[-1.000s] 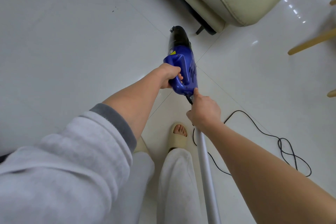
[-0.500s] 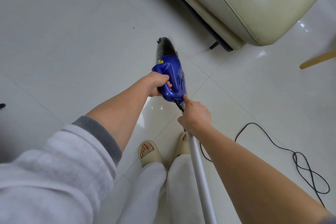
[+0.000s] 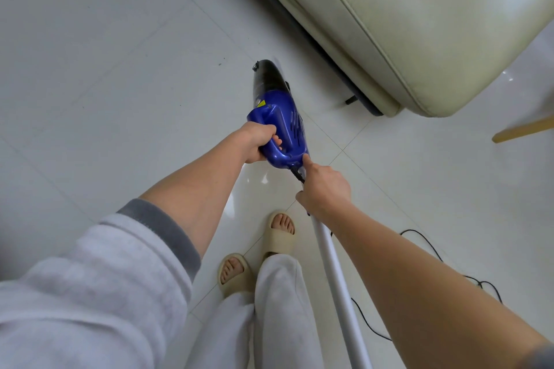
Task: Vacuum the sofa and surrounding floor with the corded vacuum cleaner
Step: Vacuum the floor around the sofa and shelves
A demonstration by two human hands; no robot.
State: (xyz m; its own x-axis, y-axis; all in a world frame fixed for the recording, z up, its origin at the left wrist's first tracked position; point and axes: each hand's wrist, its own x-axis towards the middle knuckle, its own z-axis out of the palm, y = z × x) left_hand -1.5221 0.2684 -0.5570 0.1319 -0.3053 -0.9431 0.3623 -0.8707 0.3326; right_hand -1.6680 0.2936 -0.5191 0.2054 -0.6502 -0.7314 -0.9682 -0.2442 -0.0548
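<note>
While the left hand [image 3: 257, 142] grips the vacuum [image 3: 280, 117] and the right hand [image 3: 325, 189] grips its tube [image 3: 338, 281], glossy white floor [image 3: 120, 84] tiles run beside the cream sofa [image 3: 419, 24].

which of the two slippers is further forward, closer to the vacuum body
The slipper just below the right hand, beside the white tube. The other slipper sits lower in view, further back and to its left.

One vacuum cleaner [image 3: 280, 117] counted. One sofa [image 3: 419, 24]. One black cord [image 3: 425, 244]. Two hands on show: left hand [image 3: 257, 142], right hand [image 3: 325, 189]. Two beige slippers [image 3: 281, 238]. One wooden leg [image 3: 523, 130].
</note>
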